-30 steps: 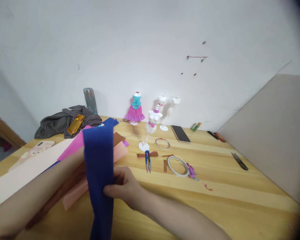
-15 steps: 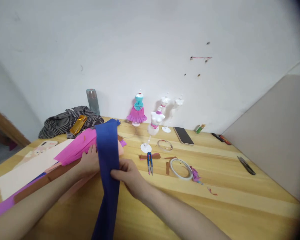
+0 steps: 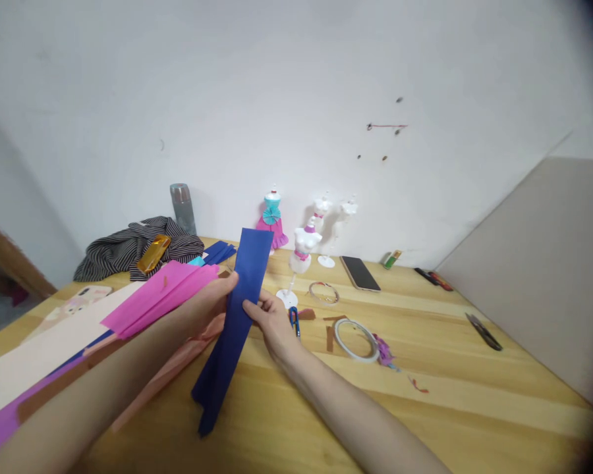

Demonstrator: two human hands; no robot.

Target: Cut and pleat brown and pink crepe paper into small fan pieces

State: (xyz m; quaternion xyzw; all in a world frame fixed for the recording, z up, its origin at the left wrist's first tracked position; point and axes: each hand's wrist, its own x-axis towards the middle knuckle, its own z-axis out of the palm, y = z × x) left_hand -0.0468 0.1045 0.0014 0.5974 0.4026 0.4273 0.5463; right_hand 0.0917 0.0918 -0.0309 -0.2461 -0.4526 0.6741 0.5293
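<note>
A long folded strip of dark blue crepe paper (image 3: 232, 329) slants over the wooden table (image 3: 464, 388), its top end raised toward the wall. My left hand (image 3: 212, 301) pinches its left edge and my right hand (image 3: 273, 319) grips its right edge about midway up. Beneath my left arm lie pink (image 3: 158, 297), peach (image 3: 178, 362) and brown paper sheets. Small blue-handled snips (image 3: 293, 318) lie just right of my right hand.
Small mannequins stand by the wall: one in a pink and teal dress (image 3: 271, 220), white ones (image 3: 302, 245) beside it. A tape ring (image 3: 356, 339), a phone (image 3: 359, 272), a striped cloth (image 3: 133, 247), a grey bottle (image 3: 182, 207) and black snips (image 3: 483, 330) lie around.
The blue strip has been lifted clear of the table edge and tilted right. Both hands have moved up and away from me along it. The pink paper underneath shows more.
</note>
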